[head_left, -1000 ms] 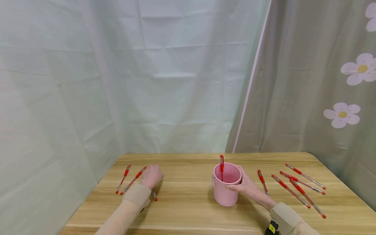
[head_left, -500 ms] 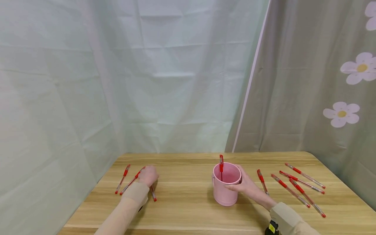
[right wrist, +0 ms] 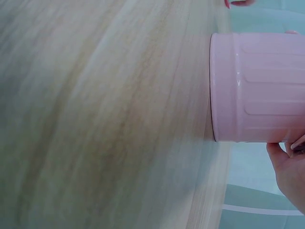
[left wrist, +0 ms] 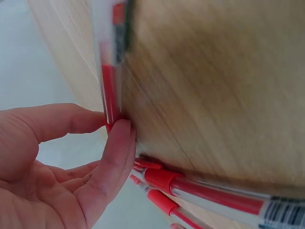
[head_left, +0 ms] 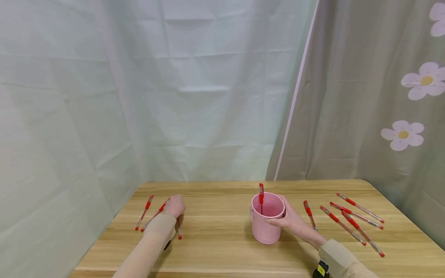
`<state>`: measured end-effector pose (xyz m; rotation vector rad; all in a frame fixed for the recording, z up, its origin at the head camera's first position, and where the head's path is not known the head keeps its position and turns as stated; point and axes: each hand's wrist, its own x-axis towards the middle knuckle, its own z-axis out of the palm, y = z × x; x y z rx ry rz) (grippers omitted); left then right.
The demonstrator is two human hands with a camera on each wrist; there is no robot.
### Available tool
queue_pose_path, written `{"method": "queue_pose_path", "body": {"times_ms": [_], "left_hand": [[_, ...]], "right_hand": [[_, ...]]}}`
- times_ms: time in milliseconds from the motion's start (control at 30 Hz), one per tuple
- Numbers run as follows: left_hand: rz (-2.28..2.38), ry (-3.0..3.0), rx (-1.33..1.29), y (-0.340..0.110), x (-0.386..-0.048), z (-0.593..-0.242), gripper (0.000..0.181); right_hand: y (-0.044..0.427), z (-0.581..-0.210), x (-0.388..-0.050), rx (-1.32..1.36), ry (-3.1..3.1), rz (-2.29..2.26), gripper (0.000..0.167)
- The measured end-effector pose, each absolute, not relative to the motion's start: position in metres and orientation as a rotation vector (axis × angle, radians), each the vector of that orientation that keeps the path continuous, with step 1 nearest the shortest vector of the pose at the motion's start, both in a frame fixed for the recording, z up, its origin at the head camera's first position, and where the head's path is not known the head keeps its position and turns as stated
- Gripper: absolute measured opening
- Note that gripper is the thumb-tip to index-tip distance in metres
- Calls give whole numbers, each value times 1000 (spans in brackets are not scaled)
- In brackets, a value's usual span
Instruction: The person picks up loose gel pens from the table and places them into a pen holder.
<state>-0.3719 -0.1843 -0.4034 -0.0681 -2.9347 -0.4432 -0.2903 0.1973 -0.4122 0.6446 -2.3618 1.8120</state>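
Observation:
My left hand (head_left: 175, 205) is at the left side of the wooden table, pinching a red gel pen (left wrist: 110, 90) between thumb and fingertips. Most of that pen is behind the hand in the head view; its lower end (head_left: 179, 230) shows below the fingers. My right hand (head_left: 291, 220) holds the right side of a pink bucket (head_left: 265, 230), thumb at the front near the rim. The bucket stands upright on the table, and one red pen (head_left: 261, 197) leans inside it with its cap above the rim.
Two more red pens, a nearer one (head_left: 158, 212) and an outer one (head_left: 144, 213), lie left of my left hand. Right of the bucket several red pens (head_left: 343, 225) are spread, some crossing. Curtains (head_left: 215, 116) hang behind the table's back edge (head_left: 222, 183).
My left hand has shifted slightly left and taken hold of the pen, whose lower end has swung a little left. The right hand stays on the bucket.

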Motion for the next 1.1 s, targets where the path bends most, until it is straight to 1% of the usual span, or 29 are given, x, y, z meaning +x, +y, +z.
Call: {"method": "queue_pose_path", "body": {"times_ms": [200, 467, 533, 700, 833, 1000, 1100], "left_hand": [[-392, -2942, -154, -186, -378, -406, 10], [-472, -2955, -120, -186, -381, -408, 10], [-505, -2951, -93, -184, -382, -407, 15], [-619, -2935, -65, -179, -382, -401, 33], [-711, -2904, -101, -172, -381, -394, 39], [-811, -2853, -139, -161, -379, -384, 41], [-812, -2836, -169, -155, -377, -380, 37]], "right_hand": [[197, -413, -291, 671, -2332, 1809, 73], [196, -411, -290, 690, -2309, 1851, 72], [196, -410, -289, 681, -2315, 1863, 72], [191, -396, -279, 679, -2319, 1866, 72], [189, -389, -273, 683, -2332, 1849, 71], [194, -400, -283, 674, -2338, 1839, 72], [197, -409, -289, 665, -2337, 1841, 73]]}}
